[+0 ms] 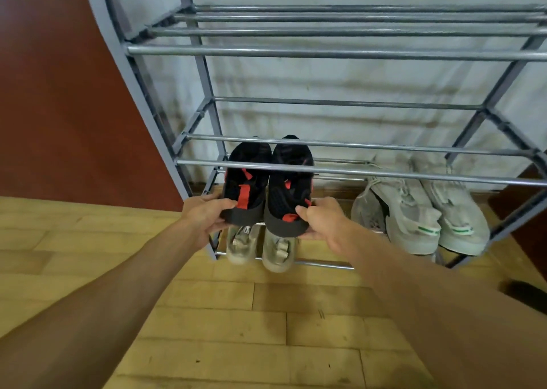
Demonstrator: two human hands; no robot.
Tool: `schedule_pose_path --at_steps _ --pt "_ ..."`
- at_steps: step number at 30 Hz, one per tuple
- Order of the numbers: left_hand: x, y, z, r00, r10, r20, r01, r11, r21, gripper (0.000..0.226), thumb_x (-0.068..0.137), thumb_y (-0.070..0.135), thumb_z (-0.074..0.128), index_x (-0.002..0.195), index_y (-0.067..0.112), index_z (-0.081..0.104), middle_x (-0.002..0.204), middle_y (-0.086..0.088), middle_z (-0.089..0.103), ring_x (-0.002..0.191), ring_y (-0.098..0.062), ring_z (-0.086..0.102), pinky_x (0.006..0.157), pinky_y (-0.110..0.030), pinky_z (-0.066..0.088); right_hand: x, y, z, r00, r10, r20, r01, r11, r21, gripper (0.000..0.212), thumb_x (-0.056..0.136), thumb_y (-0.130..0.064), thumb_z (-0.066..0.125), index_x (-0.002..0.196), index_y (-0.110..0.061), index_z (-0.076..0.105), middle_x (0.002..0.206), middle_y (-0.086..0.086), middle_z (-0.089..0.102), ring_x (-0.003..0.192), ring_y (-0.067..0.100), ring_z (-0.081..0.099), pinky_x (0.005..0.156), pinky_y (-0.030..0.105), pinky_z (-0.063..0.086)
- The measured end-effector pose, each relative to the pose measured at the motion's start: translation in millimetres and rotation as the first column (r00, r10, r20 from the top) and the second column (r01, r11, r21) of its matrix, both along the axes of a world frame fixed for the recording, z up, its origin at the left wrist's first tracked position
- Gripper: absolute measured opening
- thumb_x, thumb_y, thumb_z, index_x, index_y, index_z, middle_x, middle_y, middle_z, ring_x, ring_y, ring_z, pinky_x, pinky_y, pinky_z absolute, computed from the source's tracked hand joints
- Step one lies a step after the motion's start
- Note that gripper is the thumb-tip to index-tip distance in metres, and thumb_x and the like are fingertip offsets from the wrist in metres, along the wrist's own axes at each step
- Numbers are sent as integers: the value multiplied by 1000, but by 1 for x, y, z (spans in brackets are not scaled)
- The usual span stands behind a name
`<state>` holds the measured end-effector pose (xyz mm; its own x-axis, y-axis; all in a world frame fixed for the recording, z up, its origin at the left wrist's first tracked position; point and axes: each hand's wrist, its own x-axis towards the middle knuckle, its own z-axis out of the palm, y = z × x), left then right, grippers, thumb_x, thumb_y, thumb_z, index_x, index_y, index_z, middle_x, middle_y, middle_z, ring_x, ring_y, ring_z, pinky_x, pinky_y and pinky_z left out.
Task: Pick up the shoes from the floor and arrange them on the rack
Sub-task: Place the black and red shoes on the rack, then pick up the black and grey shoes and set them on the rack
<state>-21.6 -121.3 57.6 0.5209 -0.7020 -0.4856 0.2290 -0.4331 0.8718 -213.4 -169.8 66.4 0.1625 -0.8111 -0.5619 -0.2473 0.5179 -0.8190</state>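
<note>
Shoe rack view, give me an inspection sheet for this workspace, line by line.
Surface: wooden floor; grey metal rack with bar tiers.
Job's things: black shoes with red trim, toes in under a low bar; beige shoes below them; pale sneakers on the right of the rack.
Clutter: dark object on the floor, right edge, unclear.
Grippers: left hand grips one black shoe's heel, right hand the other's.
Cables: nothing seen.
Surroundings: red-brown wall left, white backing behind.

no readable text, brand, label or number on the shoes, rack or wall
</note>
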Motion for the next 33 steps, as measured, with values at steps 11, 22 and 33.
schedule_pose_path --at_steps 11,22,33 --pt "9 15 -8 980 -182 76 175 980 91 41 98 20 46 139 24 48 126 -3 57 106 -21 54 88 -36 46 18 -2 -11 996 30 -81 -29 1000 11 32 100 -23 48 128 -9 53 127 15 61 110 31 63 68 34 53" --pt "40 158 29 954 -247 173 229 967 115 42 94 20 54 136 20 52 129 -4 58 106 -25 63 85 -35 54 49 105 54 629 443 -639 -680 712 -176 13 91 -9 44 85 -6 54 96 16 54 83 31 58 59 30 46" --pt "64 365 16 952 -246 184 187 940 287 41 92 18 54 133 14 52 120 -7 62 102 -21 63 83 -30 52 126 286 43 190 791 -582 -971 238 7 32 98 -22 44 127 -14 57 118 4 56 97 23 59 77 32 55"
